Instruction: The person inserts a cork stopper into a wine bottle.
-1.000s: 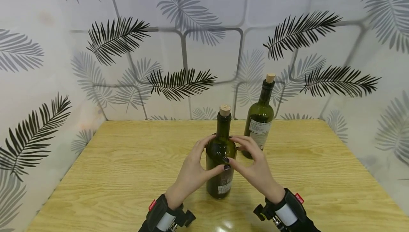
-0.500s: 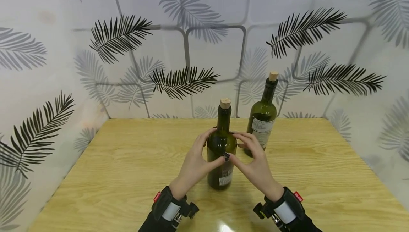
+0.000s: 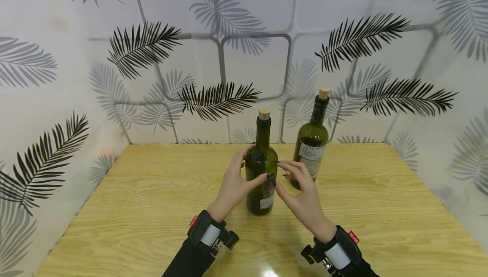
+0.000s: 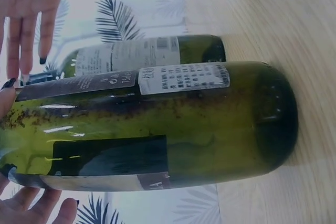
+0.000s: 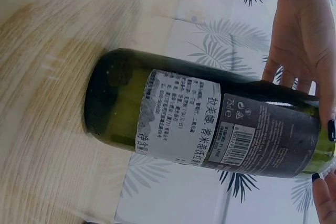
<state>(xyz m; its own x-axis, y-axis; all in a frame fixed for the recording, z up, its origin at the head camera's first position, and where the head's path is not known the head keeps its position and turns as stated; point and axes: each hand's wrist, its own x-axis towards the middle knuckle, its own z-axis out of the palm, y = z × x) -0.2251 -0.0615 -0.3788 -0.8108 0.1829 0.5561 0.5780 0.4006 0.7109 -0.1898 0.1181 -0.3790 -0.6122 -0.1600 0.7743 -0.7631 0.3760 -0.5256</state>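
A green wine bottle [image 3: 260, 158] with a cork [image 3: 264, 114] in its neck stands upright near the table's middle. My left hand [image 3: 233, 186] holds it by the upper body, thumb at the front and fingers round the left side. My right hand [image 3: 304, 194] is at its right side, fingers loosely bent, with the thumb tip close to the glass. In the left wrist view, the right hand's fingers [image 4: 44, 38] look apart from the bottle. The right wrist view shows its labels and the left thumb against it.
A second corked wine bottle [image 3: 312, 141] stands behind and to the right, near the back of the wooden table [image 3: 152, 192]. A leaf-patterned cloth [image 3: 251, 65] hangs behind the table and along its sides.
The near bottle has shifted away from me across the table, with the left hand moving along. The right hand's fingers have loosened from the bottle's right side. The far bottle stays put.
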